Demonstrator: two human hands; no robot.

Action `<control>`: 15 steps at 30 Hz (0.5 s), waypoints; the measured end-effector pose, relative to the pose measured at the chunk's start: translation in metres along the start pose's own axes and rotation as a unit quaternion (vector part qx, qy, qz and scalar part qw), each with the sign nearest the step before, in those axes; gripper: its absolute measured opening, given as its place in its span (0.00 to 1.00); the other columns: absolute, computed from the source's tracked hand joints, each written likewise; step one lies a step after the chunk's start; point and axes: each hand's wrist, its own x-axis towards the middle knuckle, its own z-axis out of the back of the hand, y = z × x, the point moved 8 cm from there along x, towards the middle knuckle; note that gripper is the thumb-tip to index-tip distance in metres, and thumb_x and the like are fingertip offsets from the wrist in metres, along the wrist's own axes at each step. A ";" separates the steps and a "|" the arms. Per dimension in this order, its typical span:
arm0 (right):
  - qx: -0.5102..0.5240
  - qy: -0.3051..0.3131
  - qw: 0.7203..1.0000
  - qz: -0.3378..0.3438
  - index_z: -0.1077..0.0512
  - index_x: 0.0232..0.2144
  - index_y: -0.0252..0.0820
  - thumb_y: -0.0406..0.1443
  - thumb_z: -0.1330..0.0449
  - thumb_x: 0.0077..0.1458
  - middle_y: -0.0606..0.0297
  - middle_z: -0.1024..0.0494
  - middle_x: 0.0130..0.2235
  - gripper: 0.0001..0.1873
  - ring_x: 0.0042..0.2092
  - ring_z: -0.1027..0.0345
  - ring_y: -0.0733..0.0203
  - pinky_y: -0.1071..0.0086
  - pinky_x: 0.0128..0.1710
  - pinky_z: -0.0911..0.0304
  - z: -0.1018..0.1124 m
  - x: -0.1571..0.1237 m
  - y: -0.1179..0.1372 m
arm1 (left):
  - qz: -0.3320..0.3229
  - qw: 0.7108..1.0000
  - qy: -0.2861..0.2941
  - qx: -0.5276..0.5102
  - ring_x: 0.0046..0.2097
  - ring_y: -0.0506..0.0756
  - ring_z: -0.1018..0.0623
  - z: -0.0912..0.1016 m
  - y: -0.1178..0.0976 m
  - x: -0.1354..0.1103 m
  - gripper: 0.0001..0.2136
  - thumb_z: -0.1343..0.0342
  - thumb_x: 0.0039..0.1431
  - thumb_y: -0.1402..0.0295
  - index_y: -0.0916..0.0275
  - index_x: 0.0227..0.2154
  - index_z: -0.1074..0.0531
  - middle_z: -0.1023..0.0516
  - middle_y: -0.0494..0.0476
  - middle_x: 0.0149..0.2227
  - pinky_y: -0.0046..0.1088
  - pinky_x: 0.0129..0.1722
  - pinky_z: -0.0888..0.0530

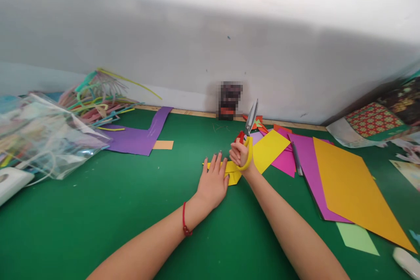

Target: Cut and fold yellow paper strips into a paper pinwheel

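My yellow-and-red-handled steel scissors (pixel 248 133) tilt upward, blades together toward one o'clock; the folded yellow paper piece (pixel 233 175) lies flat at their seven o'clock.

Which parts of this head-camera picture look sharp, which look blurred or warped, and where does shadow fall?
Head view: left hand and scissors in the right hand are sharp; the plastic bag at the left edge is smeared; the table edge bows; the wall is shadowed below, bright above.

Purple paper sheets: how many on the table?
2: an L-shaped purple sheet at left by the plastic bag, and a second purple sheet at right under the orange sheet. More may hide in that stack.
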 end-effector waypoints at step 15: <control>-0.039 -0.028 0.999 0.014 0.49 0.13 0.44 0.36 0.37 0.36 0.82 0.53 0.08 0.21 0.09 0.61 0.76 0.80 0.06 0.65 0.009 -0.002 0.000 | 0.000 1.000 0.003 0.010 0.62 0.62 0.44 0.002 0.001 0.000 0.23 0.64 0.62 0.64 0.66 0.58 0.43 0.44 0.65 0.62 0.49 0.58 0.45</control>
